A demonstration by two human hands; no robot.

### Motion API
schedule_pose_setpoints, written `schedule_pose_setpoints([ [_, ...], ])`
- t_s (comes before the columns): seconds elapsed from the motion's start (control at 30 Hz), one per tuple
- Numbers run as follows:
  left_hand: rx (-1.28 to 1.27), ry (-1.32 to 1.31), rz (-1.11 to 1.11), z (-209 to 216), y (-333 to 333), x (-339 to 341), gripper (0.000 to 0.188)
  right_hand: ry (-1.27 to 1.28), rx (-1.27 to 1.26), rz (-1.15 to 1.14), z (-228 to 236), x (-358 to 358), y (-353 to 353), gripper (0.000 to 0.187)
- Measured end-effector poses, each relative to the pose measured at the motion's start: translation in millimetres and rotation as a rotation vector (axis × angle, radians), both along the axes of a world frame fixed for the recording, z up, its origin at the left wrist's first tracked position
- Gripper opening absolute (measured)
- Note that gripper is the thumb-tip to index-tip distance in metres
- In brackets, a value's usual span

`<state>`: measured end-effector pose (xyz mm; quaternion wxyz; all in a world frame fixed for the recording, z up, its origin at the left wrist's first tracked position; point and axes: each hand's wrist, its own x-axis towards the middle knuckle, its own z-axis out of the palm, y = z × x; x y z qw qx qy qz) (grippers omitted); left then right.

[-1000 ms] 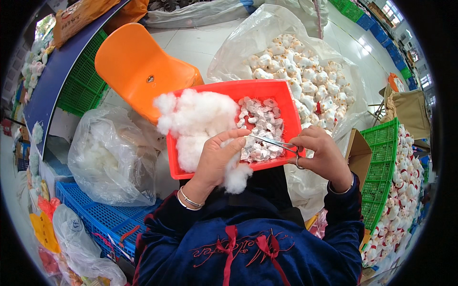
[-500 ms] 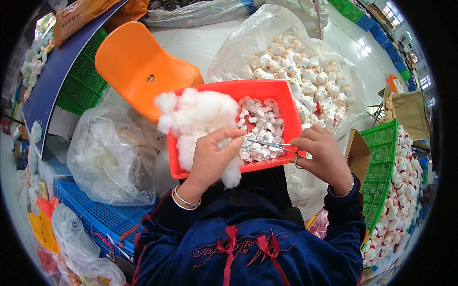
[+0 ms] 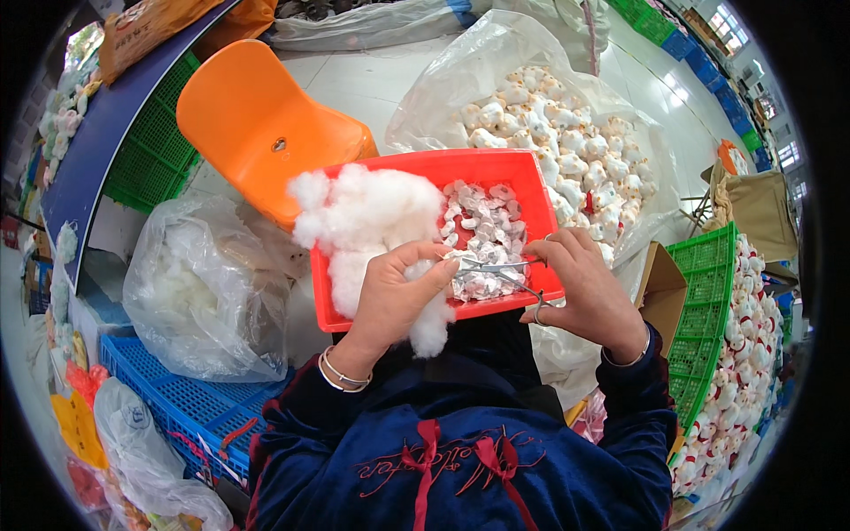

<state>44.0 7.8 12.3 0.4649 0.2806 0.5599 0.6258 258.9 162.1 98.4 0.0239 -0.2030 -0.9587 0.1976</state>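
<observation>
My left hand (image 3: 403,281) is over the middle of a red plastic tray (image 3: 547,212). Its thumb and forefinger pinch a small white fabric piece (image 3: 452,257), mostly hidden by the fingertips. From the right, my right hand (image 3: 584,288) holds scissor-handled metal forceps (image 3: 506,268), fingers in the rings and handles spread apart. Their tips reach the piece at my left fingertips; whether they grip it cannot be made out. Fluffy white stuffing (image 3: 372,212) fills the tray's left side and hangs over its near edge. Small white and grey fabric pieces (image 3: 491,217) are heaped on its right.
An orange chair (image 3: 257,124) stands beyond the tray. Small white plush toys (image 3: 584,159) fill a clear bag at the far right; more lie beside a green crate (image 3: 704,310). At left, a bag of stuffing (image 3: 208,292) rests by a blue crate (image 3: 177,389).
My right hand has opened the forceps' handles wider, its fingers spreading. My left hand keeps its pinch in nearly the same place.
</observation>
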Motion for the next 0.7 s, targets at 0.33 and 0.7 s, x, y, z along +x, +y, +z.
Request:
schedule_pose_setpoints([
  [0.33, 0.048, 0.046, -0.016, 0.4, -2.9, -5.0, 0.019, -0.011, -0.113, 0.043, -5.9, 9.0, 8.6, 0.04],
  [0.7, 0.148, 0.096, 0.11, 5.3, -2.5, -0.9, 0.017, 0.078, -0.324, 0.067, -13.4, 2.6, 4.5, 0.049],
])
